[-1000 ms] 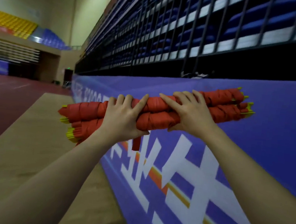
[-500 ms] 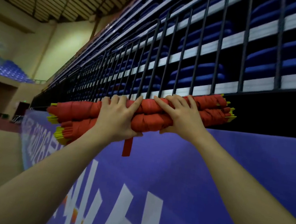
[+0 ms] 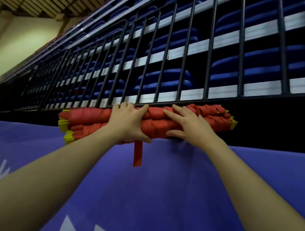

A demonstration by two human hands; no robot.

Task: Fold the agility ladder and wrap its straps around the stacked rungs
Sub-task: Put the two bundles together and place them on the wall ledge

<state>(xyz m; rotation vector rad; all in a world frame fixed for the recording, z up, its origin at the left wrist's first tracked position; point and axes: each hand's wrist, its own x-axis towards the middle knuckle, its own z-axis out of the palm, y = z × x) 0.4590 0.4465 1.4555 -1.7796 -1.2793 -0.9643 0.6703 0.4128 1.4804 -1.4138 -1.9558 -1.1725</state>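
Bundle: the folded agility ladder (image 3: pixel 91 117), a long roll of yellow plastic rungs wound in red webbing straps, is up at the foot of the black metal railing (image 3: pixel 153 59), lying lengthwise along it and just above the top edge of the blue padded wall banner (image 3: pixel 178 184).
Left hand: the left hand (image 3: pixel 128 124) is clamped on the bundle left of its middle, fingers over the top and thumb tucked underneath.
Right hand: the right hand (image 3: pixel 188 126) lies on the bundle's front just right of the left hand, fingers spread across the wraps and thumb hooked under (more a press than a full grip, I'd say).
Loose end: a short red strap tail (image 3: pixel 138 155) dangles below the bundle, under the left hand, hanging down over the banner.
Risk one: that free tail looks untucked, so the wrap could loosen and the rungs fan out.
Risk two: I can't tell whether a ledge sits under the railing; if there's none, or it's narrow, letting go drops the bundle down the banner.
Risk three: the yellow rung ends (image 3: pixel 65 128) left of the left hand sit uneven and could snag the railing bars.
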